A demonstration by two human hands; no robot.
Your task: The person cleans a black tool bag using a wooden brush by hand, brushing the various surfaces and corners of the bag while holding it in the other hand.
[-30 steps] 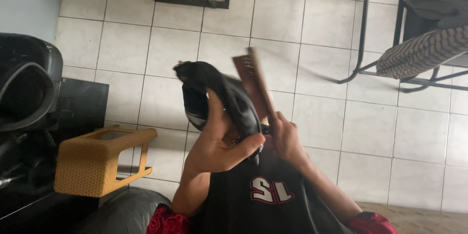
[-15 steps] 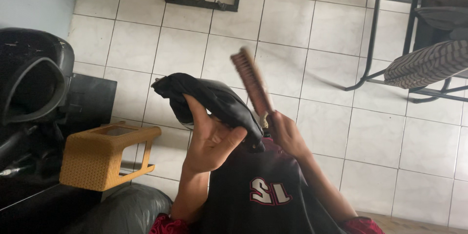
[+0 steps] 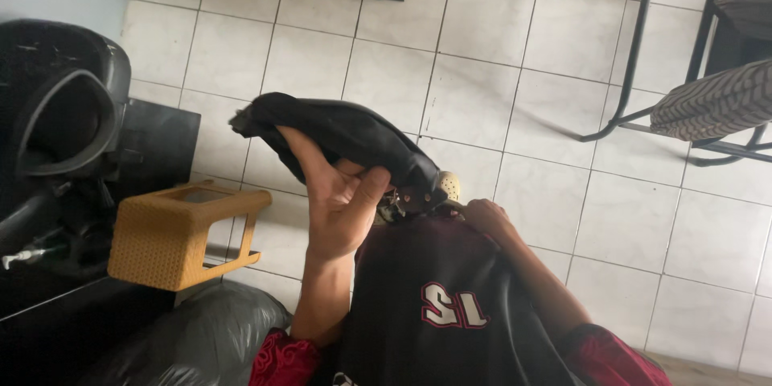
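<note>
The left hand holds a black leather shoe up in front of the person, palm toward the camera, fingers curled round the upper and the thumb pressed in near the laced opening; the toe points away to the left of the hand, the heel end down toward the right hand. The right hand sits just below and right of the shoe, resting at the edge of a dark cloth draped over the lap. Its fingers are turned away, so I cannot tell whether it grips anything (no tool shows in it). The leather looks dull and creased, so I judge the work on the shoe is under way, with no visible shine yet. Further left of the left hand stands a yellow wicker stand on the tiled floor.
</note>
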